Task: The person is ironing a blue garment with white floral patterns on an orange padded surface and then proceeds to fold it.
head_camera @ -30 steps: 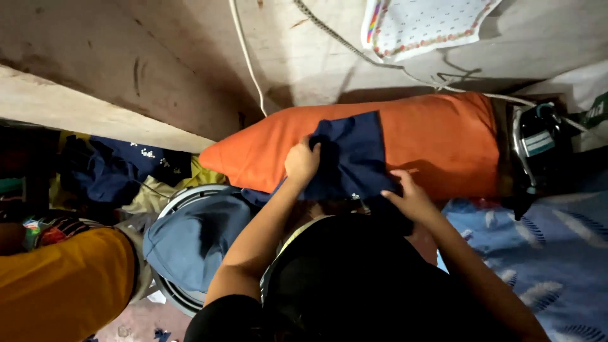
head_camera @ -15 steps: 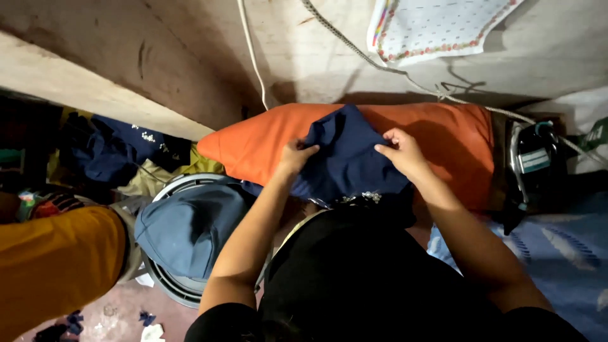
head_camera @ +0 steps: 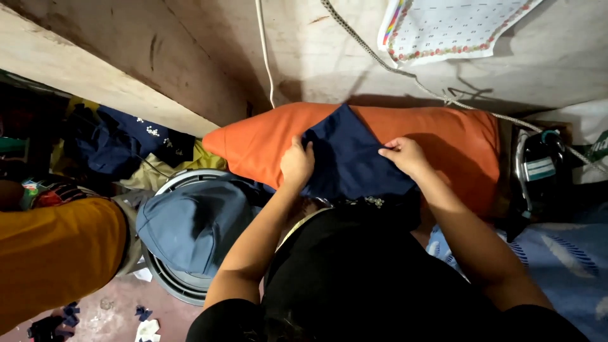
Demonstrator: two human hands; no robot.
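Navy cloth (head_camera: 350,158) is pinched at both side edges, left hand (head_camera: 296,163) and right hand (head_camera: 403,155), and held taut over the orange pillow (head_camera: 266,142) beneath, seemingly for smoothing.

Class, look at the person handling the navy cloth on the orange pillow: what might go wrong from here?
1. The navy cloth lies on a rounded orange pillow; it may slide or crease as the left hand and right hand press it.
2. The basket of clothes sits close beside the left elbow and might get knocked.
3. The iron stands near the right arm; bumping it seems possible.
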